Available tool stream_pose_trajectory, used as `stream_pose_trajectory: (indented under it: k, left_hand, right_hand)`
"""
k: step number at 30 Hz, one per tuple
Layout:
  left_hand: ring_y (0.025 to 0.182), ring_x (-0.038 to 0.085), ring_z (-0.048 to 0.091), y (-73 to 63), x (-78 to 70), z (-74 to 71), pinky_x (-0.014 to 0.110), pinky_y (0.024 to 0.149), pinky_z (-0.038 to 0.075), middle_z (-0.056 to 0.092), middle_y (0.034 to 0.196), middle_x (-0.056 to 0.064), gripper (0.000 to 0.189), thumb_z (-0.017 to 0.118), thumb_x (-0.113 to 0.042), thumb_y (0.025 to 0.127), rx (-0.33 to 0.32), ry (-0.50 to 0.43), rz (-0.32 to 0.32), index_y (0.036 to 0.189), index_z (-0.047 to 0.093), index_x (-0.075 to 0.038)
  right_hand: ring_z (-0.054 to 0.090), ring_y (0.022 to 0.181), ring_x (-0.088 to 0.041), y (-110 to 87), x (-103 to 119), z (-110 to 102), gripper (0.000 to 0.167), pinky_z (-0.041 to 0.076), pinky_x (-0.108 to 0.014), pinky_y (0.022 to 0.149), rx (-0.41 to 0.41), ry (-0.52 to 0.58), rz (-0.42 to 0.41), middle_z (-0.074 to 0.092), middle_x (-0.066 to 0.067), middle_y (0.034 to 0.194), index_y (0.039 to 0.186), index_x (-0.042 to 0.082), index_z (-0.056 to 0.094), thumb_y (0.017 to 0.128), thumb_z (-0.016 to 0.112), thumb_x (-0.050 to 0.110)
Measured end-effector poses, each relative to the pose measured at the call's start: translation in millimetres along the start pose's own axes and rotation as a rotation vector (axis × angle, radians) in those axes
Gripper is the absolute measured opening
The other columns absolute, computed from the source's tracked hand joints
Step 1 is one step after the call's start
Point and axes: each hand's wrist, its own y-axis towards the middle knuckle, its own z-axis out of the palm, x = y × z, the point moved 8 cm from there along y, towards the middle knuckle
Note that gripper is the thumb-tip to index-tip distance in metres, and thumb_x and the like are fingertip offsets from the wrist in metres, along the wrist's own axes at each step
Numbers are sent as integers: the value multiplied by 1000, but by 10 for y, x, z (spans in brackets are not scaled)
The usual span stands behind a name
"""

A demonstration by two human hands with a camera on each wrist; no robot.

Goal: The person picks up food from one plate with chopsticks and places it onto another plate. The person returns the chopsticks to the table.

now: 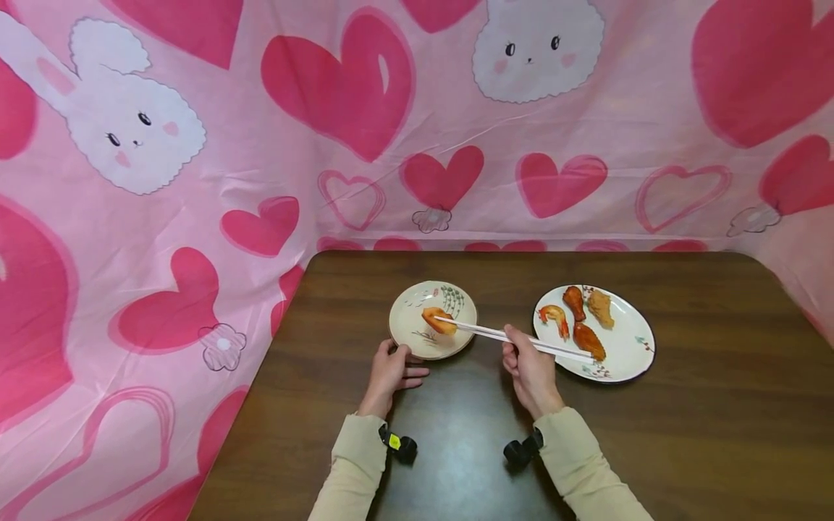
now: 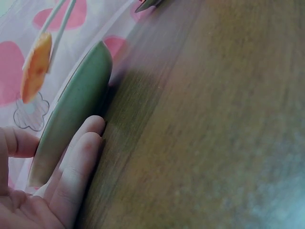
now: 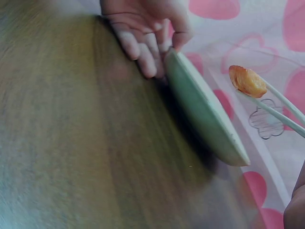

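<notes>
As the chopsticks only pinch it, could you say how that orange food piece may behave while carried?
The glossy orange food piece may be slippery. It keeps its shape between the white chopsticks, so probably stiff and light.

In the left wrist view the left hand (image 2: 57,181) runs off the near edge, only fingers and part of the palm showing. The chopsticks (image 2: 57,21) exit the top edge, their grip unseen. In the right wrist view the right hand (image 3: 295,210) is just a dark sliver at the corner. The worktop (image 3: 71,143) is blurred. On the big plate (image 1: 628,347), the food pieces are too small to identify.
</notes>
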Motion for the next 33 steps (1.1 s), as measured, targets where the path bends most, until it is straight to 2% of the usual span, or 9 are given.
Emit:
stream_pose_trajectory:
  k: [5, 9, 16, 24, 27, 33]
  left_hand:
    - [81, 26, 74, -208, -183, 26, 38, 70, 61, 68, 109, 21, 54, 41, -13, 92, 5, 6, 9, 143, 29, 0]
    - [81, 27, 74, -261, -225, 27, 38, 70, 61, 68, 108, 21, 54, 41, -13, 92, 4, 8, 16, 143, 29, 0]
    - [85, 29, 73, -200, -184, 28, 38, 71, 61, 67, 108, 20, 53, 41, -14, 92, 9, 15, 6, 143, 29, -1]
    - [82, 27, 74, -232, -202, 30, 37, 70, 61, 68, 104, 19, 53, 41, -13, 92, 14, 8, 12, 142, 29, 0]
    - [83, 27, 74, -190, -175, 28, 37, 70, 61, 68, 103, 18, 53, 41, -12, 92, 14, 12, 9, 142, 30, 0]
    - [80, 26, 74, -5, -14, -3, 37, 67, 61, 68, 103, 17, 52, 41, -14, 93, 15, 1, 14, 143, 29, -2]
  right_hand:
    - [38, 41, -6, -55, 123, -47, 24, 29, -13, 36, 1, 30, -1, 52, 5, 54, 73, 12, 63, 96, 58, 17]
    - [38, 41, -8, -92, 217, -101, 22, 29, -13, 36, -3, 54, -4, 52, 4, 55, 76, 13, 64, 96, 58, 19]
    - [37, 40, -8, -116, 367, -247, 20, 29, -13, 35, -21, 90, -22, 53, 3, 55, 79, 11, 62, 96, 58, 20]
    - [38, 38, -6, -153, 583, -426, 12, 28, -13, 33, -29, 167, -96, 52, 2, 52, 84, 11, 61, 96, 58, 13]
    - [38, 37, -6, -179, 693, -506, 15, 28, -13, 33, -6, 185, -128, 52, 2, 52, 82, 11, 61, 96, 56, 11]
    - [39, 40, -7, -247, 861, -703, 19, 29, -13, 34, 4, 217, -115, 53, 2, 55, 79, 9, 63, 96, 59, 17]
